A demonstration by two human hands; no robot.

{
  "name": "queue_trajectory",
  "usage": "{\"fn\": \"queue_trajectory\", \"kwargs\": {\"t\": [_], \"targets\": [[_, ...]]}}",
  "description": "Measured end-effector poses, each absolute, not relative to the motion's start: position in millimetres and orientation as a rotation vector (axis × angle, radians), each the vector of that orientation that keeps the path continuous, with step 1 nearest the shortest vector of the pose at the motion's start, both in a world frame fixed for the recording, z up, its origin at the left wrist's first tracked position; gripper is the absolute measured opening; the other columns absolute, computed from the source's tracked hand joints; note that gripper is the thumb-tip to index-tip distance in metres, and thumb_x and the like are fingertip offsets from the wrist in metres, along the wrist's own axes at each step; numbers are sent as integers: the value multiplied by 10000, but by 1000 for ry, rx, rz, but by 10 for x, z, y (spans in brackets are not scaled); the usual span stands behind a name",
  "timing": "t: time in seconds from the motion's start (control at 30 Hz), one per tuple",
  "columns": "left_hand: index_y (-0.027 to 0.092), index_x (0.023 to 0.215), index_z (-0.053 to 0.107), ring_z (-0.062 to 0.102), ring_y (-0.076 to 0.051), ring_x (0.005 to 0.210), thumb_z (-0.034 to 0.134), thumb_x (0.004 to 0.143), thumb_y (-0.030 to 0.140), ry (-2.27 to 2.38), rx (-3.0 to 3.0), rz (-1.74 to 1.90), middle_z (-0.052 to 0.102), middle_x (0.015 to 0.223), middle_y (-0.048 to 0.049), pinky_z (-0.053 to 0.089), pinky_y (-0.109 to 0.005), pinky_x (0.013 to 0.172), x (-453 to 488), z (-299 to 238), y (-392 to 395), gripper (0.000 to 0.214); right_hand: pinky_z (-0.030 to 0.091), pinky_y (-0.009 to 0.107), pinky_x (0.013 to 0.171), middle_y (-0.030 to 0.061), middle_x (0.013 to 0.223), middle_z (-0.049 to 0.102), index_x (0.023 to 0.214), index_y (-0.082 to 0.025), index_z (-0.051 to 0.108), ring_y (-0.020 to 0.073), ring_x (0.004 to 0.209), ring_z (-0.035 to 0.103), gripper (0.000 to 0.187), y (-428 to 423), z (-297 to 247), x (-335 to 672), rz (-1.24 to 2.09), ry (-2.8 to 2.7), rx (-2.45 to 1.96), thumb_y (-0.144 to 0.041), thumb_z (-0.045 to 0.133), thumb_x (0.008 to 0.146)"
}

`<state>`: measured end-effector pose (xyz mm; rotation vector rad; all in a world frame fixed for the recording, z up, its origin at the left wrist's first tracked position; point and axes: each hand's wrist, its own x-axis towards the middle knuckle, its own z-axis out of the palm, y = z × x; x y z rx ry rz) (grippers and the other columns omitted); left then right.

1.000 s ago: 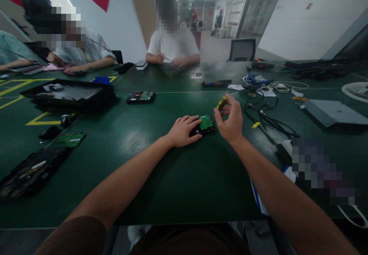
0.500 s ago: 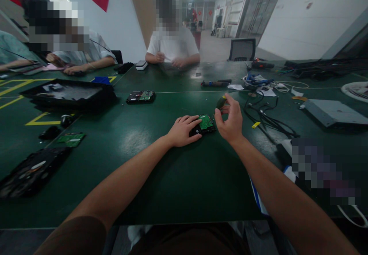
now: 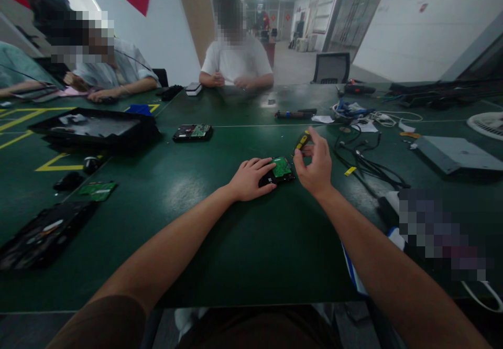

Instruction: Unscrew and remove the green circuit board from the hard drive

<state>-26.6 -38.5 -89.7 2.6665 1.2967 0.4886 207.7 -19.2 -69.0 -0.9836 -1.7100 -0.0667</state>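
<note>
A black hard drive [image 3: 283,169] with a green circuit board facing up lies flat on the green table. My left hand [image 3: 251,179] grips it from the left, fingers across the board and thumb along the near edge, covering its left part. Just right of the drive, my right hand [image 3: 315,164] pinches a screwdriver [image 3: 302,140] by its black and yellow handle. The handle stands tilted, its top leaning right. Its tip is too small to make out near the drive's right end.
Another hard drive [image 3: 192,132] lies further back, left of centre. Black trays [image 3: 94,129], a loose circuit board [image 3: 97,191] and an opened black drive casing [image 3: 47,233] are at left. Cables [image 3: 365,165] and a grey metal box [image 3: 458,153] lie right. People sit across the table.
The screwdriver handle has turned in my right fingers: its yellow markings now face me, where it looked mostly dark before. Both hands and the hard drive are nearly in the same place.
</note>
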Motion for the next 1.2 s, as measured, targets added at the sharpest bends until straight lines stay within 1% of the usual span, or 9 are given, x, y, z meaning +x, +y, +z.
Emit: {"fn": "queue_trajectory", "kwargs": {"t": [0.13, 0.37, 0.53, 0.7, 0.87, 0.93, 1.1, 1.2], "targets": [[315, 1587, 366, 348, -373, 1456, 553, 917, 631, 1295, 2660, 485, 366, 1646, -45, 298, -584, 1165, -269, -894, -384, 763, 659, 436, 712, 129, 1271, 527, 1516, -281, 355, 202, 833, 649, 650, -185, -689, 2079, -66, -1678, -983, -306, 615, 920], [321, 1586, 366, 356, -374, 1453, 555, 913, 635, 1294, 2659, 482, 375, 1641, -45, 301, -585, 1163, -269, -888, -386, 767, 652, 458, 785, 136, 1325, 532, 1544, -286, 327, 222, 890, 678, 634, -183, -697, 2084, -30, -1705, -970, -293, 545, 949], [309, 1585, 369, 357, -371, 1451, 548, 917, 636, 1293, 2666, 487, 374, 1642, -52, 303, -585, 1159, -270, -902, -383, 765, 659, 426, 709, 138, 1294, 528, 1514, -271, 364, 209, 854, 659, 632, -186, -695, 2087, -54, -1684, -991, -341, 604, 933], [325, 1584, 372, 355, -374, 1452, 556, 914, 631, 1302, 2652, 488, 376, 1640, -45, 301, -587, 1159, -267, -906, -378, 760, 654, 469, 770, 137, 1327, 542, 1546, -295, 323, 232, 913, 664, 627, -192, -688, 2077, -52, -1713, -984, -310, 538, 957], [325, 1585, 369, 350, -375, 1458, 553, 913, 635, 1297, 2652, 485, 371, 1643, -42, 298, -586, 1166, -266, -904, -376, 762, 655, 402, 688, 131, 1302, 530, 1520, -281, 355, 206, 858, 657, 631, -179, -696, 2086, -54, -1690, -1008, -345, 592, 939], [324, 1585, 370, 355, -376, 1454, 552, 914, 640, 1297, 2653, 484, 374, 1641, -43, 298, -588, 1166, -267, -904, -376, 764, 652, 385, 680, 127, 1291, 529, 1514, -277, 365, 202, 858, 655, 629, -181, -695, 2091, -52, -1688, -1011, -349, 601, 936], [317, 1585, 371, 361, -373, 1448, 546, 918, 641, 1296, 2664, 495, 378, 1640, -42, 300, -584, 1165, -269, -911, -375, 763, 650, 410, 732, 134, 1349, 521, 1546, -281, 332, 218, 914, 658, 624, -188, -694, 2089, -45, -1710, -964, -301, 537, 957], [320, 1586, 369, 360, -376, 1448, 554, 914, 637, 1295, 2661, 494, 376, 1640, -44, 301, -586, 1162, -270, -915, -371, 765, 649, 411, 700, 135, 1331, 516, 1536, -290, 337, 212, 869, 656, 635, -184, -701, 2085, -32, -1690, -982, -323, 568, 946]]}}
